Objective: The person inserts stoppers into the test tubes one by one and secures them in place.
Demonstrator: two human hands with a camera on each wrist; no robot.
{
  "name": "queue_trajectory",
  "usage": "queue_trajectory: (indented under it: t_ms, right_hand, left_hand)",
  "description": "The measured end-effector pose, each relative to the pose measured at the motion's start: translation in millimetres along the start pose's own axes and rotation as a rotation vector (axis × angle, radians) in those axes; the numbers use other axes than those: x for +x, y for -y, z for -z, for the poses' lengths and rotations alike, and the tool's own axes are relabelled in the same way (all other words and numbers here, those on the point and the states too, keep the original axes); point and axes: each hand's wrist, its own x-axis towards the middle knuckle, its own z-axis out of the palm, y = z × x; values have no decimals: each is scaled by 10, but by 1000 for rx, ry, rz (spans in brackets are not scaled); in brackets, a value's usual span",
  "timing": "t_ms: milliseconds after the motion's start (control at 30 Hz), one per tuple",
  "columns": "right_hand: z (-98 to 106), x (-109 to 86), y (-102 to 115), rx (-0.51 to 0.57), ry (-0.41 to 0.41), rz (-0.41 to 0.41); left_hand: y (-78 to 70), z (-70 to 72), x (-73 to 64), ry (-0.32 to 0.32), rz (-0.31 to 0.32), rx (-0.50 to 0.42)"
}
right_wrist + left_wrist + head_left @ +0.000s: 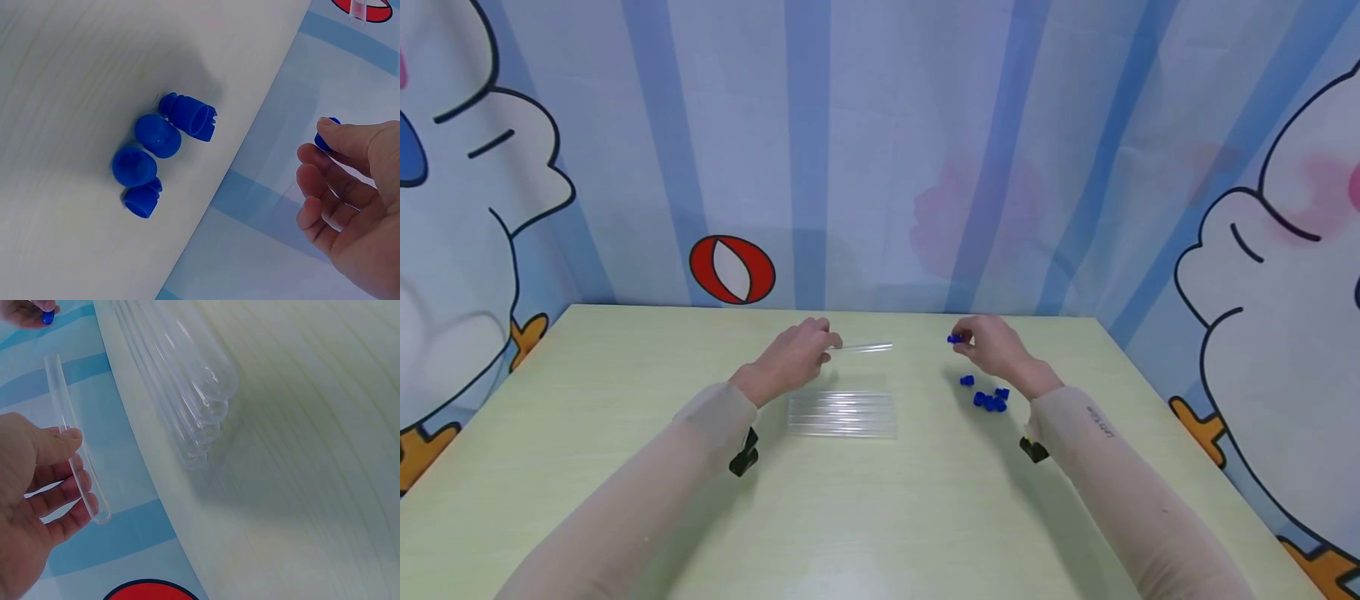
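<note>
My left hand (793, 354) grips a clear test tube (67, 419) between thumb and fingers, its rounded end by the little finger and its other end pointing right toward my right hand. Thumb and forefinger of my right hand (996, 346) pinch a small blue stopper (325, 134). Both hands are raised near the table's far side, with a gap between tube and stopper. Below the left hand, several more clear test tubes (842, 415) lie side by side in a row. Several loose blue stoppers (156, 134) lie on the table below the right hand.
The pale wooden table (880, 517) ends at a striped blue curtain (880, 167) printed with cartoon figures. One stopper (967, 380) lies a little apart from the rest of the blue cluster. A dark wrist-camera mount (744, 454) hangs under the left sleeve.
</note>
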Motion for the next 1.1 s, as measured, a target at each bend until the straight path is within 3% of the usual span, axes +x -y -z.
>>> queue_trajectory:
  t_ms: [1100]
  right_hand:
    - [-103,128,309,43,20,30]
  left_hand:
    - [-34,17,23,5,-2,-13]
